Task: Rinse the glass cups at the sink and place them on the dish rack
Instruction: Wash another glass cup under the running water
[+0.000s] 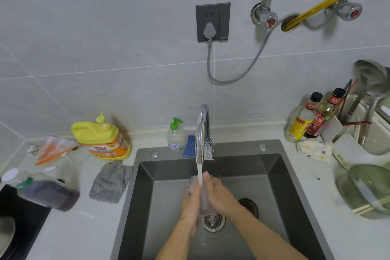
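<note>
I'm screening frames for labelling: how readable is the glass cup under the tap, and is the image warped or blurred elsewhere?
Head view: the glass cup, held between left hand and right hand, is smeared by motion and water; tile seams bow from wide-angle distortion; the ladles at right are blurred; lighting is even.

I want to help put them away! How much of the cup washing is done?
Nothing looks finished yet: no cup shows on the dish rack, though part of it is cut off. Right now the left hand and right hand hold one glass cup under running water from the faucet, over the sink. Left: carry it to the rack.
</note>
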Demonstrator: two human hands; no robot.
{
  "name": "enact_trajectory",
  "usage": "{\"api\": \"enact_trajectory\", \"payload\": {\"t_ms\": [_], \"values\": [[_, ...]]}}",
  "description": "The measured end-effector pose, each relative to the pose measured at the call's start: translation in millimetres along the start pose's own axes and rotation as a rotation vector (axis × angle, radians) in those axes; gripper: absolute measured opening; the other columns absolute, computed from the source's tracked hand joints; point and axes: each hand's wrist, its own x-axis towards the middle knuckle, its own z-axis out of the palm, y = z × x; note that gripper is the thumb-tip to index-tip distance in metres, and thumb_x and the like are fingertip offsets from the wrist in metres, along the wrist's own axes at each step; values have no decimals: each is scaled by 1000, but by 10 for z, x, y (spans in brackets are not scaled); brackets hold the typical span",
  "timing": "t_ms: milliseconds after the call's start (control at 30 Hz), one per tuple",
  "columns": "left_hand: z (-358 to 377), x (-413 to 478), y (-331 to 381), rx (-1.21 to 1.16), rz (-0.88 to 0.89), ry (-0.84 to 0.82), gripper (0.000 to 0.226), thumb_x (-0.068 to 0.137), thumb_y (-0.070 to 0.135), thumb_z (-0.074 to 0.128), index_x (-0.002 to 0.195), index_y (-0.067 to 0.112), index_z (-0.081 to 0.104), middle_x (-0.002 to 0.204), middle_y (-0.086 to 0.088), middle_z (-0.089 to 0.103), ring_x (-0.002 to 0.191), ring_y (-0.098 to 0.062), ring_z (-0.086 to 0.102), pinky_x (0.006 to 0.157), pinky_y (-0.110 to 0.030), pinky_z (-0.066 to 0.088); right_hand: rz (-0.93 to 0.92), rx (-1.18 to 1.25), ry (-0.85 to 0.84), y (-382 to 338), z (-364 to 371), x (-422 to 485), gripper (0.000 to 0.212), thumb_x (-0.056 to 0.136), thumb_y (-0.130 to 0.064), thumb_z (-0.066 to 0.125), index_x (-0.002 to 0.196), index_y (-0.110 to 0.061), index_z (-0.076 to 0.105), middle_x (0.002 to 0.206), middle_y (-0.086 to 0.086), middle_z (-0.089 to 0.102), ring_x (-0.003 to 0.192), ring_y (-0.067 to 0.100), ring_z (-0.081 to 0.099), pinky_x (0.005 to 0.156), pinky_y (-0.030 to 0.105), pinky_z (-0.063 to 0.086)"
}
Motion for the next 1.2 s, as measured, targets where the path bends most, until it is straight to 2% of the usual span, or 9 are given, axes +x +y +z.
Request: {"api": "enact_trajectory", "payload": {"t_ms": [100, 200, 367, 533, 700, 800, 967, 1100, 1200], "values": [[-39, -22, 43, -171, -85, -47, 72, 90, 73, 57, 129, 12, 66, 117, -19, 76, 105, -35, 77, 81, -50, 64, -109, 85, 56, 26, 0, 2, 35, 103, -56, 46, 119, -27, 56, 129, -6, 62, 113, 9, 59, 100, 30, 48], [-109, -70, 73, -281, -151, -162, 76, 97, 68, 45, 129, 5, 73, 129, -22, 72, 130, -40, 63, 115, -54, 46, -19, 422, 73, 101, 53, 52, 56, 81, -73, 63, 119, -31, 61, 124, 0, 68, 110, 13, 68, 100, 38, 56], [-14, -75, 135, -113, -112, -73, 70, 100, 73, 35, 121, 20, 76, 113, -11, 80, 98, -25, 79, 82, -42, 61, 62, 528, 79, -67, 117, 31, 46, 98, -66, 51, 108, -26, 73, 105, 4, 78, 100, 24, 75, 96, 47, 59], [29, 58, 80, 99, 37, 47, 74, 94, 83, 32, 126, 33, 75, 129, -4, 74, 121, -24, 68, 110, -51, 52, -25, 253, 213, -14, 276, 73, 38, 107, -58, 30, 127, -28, 40, 133, 2, 55, 116, 17, 59, 101, 38, 48], [-23, -39, 121, -39, -68, -44, 85, 79, 93, 48, 126, 27, 73, 119, -9, 78, 109, -24, 76, 94, -48, 62, 38, 607, 39, 41, 165, 150, 63, 85, -76, 63, 134, -39, 51, 129, -6, 65, 115, 17, 67, 96, 43, 57], [20, -48, 139, -12, -65, 14, 84, 84, 88, 40, 100, 13, 76, 89, -8, 81, 84, -21, 80, 72, -37, 62, 99, 451, 95, 30, 218, 221, 58, 82, -78, 63, 118, -32, 66, 114, -1, 74, 101, 19, 74, 92, 46, 61], [-1, 114, 37, 111, 11, 136, 96, 77, 95, 40, 121, 11, 58, 104, -11, 76, 99, -29, 74, 97, -55, 58, 43, 138, 246, 10, 341, 143, 41, 107, -55, 37, 127, -21, 48, 126, 3, 61, 107, 21, 61, 87, 36, 47], [-63, -24, 160, 58, -20, 22, 67, 96, 76, 42, 119, 23, 75, 106, -9, 81, 100, -26, 78, 92, -47, 62, 25, 148, 201, 18, 309, 119, 48, 111, -48, 21, 149, -34, 47, 150, -2, 55, 139, 22, 51, 115, 45, 42], [-81, -56, 176, -110, -65, -59, 66, 97, 74, 36, 108, 27, 81, 111, -13, 80, 109, -30, 75, 106, -53, 53, 91, 462, 97, -51, 212, 77, 32, 109, -51, 37, 120, -43, 66, 131, -7, 65, 122, 17, 61, 107, 39, 47]]}}
